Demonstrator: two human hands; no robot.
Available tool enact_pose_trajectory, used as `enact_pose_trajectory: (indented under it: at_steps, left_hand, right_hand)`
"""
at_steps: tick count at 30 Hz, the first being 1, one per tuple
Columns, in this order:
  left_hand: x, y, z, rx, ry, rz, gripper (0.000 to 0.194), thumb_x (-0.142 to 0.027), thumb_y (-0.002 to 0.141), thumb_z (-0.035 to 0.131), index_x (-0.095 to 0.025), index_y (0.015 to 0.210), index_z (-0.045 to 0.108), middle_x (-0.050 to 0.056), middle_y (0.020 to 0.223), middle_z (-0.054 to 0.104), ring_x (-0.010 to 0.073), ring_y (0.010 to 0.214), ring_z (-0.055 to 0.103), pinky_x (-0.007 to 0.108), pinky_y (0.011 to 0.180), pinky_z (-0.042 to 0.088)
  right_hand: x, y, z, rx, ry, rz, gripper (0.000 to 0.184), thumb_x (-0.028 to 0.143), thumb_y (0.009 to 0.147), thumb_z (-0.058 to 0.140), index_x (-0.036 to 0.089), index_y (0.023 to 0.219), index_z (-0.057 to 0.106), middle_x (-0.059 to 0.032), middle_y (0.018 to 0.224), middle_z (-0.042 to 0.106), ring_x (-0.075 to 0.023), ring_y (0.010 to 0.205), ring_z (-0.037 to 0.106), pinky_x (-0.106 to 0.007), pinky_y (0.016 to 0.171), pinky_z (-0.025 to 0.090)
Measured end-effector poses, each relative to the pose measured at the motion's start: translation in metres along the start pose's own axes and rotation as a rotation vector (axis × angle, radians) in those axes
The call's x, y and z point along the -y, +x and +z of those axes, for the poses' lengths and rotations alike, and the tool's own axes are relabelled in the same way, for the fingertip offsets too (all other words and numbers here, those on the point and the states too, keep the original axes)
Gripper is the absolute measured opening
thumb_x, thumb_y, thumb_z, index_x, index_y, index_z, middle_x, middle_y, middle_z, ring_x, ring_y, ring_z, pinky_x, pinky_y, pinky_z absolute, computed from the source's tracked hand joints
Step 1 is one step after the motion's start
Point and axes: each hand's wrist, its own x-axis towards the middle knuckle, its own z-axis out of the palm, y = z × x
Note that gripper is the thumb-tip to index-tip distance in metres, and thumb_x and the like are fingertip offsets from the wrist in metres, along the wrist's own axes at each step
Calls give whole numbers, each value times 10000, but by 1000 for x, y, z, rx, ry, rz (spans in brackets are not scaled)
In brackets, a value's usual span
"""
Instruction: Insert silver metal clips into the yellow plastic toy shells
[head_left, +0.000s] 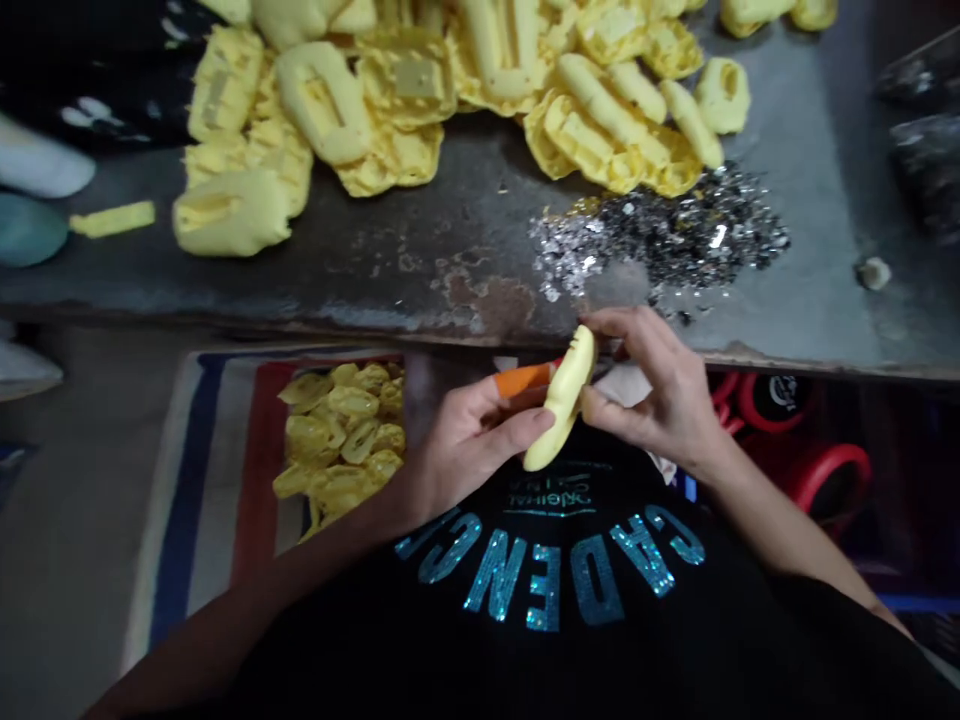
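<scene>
We take the held yellow piece (561, 400) as the centre of our dial, with twelve o'clock at the top of the view. It is tilted, its upper end leaning toward one o'clock, just on the near side of the workbench (420, 235) edge. The left hand (480, 430) pinches it near its lower end, thumb across the near face and fingers behind; we judge that this grip steadies the piece and leaves its upper end exposed. One left finger wears an orange wrap (523, 381), perhaps as protection. At three o'clock, the right hand (656, 385) has thumb and forefinger parted, the thumb against the side of the piece and the forefinger at its top end. We cannot tell whether these digits grip or merely steady it, nor whether they hold anything small.

At one o'clock we note a heap of shiny flakes (667, 235), presumably placed there to suit the right hand's reach. Moulded yellow parts (326, 105) lie heaped from ten to one o'clock, probably set back to leave working room. At nine o'clock, below bench level, more yellow pieces (341, 435) lie by a striped sheet (206, 480), likely handy to the left arm.
</scene>
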Motion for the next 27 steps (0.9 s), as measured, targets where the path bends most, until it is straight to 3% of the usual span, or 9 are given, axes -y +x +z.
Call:
enact_pose_trajectory:
  at_steps: [4,7,11,15,17,19,21,24,27]
  left_hand:
    - [3,7,3,-121,184,-51,410,-379,794,1094,-232,1162,986,68,1053,937,232,962,846,263,866,647]
    - [7,14,2,-122,236,-87,345,-420,808,1082,-232,1083,992,64,1012,932,249,968,847,290,890,656]
    - [11,26,-1,18,161,-166,362,-425,841,1075,-227,1115,948,60,1016,925,230,936,851,269,843,653]
    - [13,39,-10,256,-37,-271,615,-393,873,1057,-306,1417,785,73,1197,921,267,1007,893,295,835,689]
    - [11,43,-13,288,-86,-269,727,-367,921,1007,-344,1572,684,106,1342,901,325,1128,902,378,921,728]
    - [7,46,-14,226,-124,-190,755,-381,930,983,-352,1610,658,124,1501,852,388,1328,852,473,1041,736]
    - [3,49,-13,153,-159,-94,713,-421,911,985,-333,1562,710,117,1598,807,418,1486,767,512,1121,722]
    - [-2,51,-10,127,-200,-51,673,-437,890,996,-315,1512,769,105,1599,810,413,1500,758,496,1123,725]
    - [-5,50,-6,128,-240,-91,675,-450,884,1014,-333,1507,782,93,1568,829,401,1441,795,481,1076,737]
  right_hand:
    - [-6,-20,3,-111,-33,27,519,296,1045,764,273,1545,626,-133,1405,817,-300,1217,798,-483,989,710]
    - [-10,-30,1,-171,-35,38,539,296,1055,778,272,1571,626,-146,1400,810,-314,1262,797,-485,995,718]
    - [-8,-38,0,-202,-33,57,541,292,1052,789,251,1571,640,-154,1361,817,-310,1222,810,-480,1010,722]
    - [-10,-44,-11,-88,7,59,595,366,1108,785,272,1662,589,-147,1440,819,-306,1292,809,-482,1047,718]
    - [-21,-47,-28,-63,-22,100,583,414,1128,790,301,1670,607,-131,1486,817,-305,1328,802,-493,1074,704]
    - [-39,-50,-49,-142,-166,198,437,385,1127,796,327,1554,722,-105,1440,839,-315,1305,798,-521,1084,675]
    - [-61,-50,-69,-225,-374,322,196,303,1133,752,321,1306,844,-82,1252,868,-321,1198,797,-542,1061,633]
    - [-91,-47,-87,-119,-467,378,147,297,1082,791,312,1192,887,-69,1115,860,-325,1095,777,-533,1013,595]
    - [-108,-44,-90,-48,-438,364,134,302,1072,794,308,1157,897,-69,1082,850,-310,1058,770,-501,977,585]
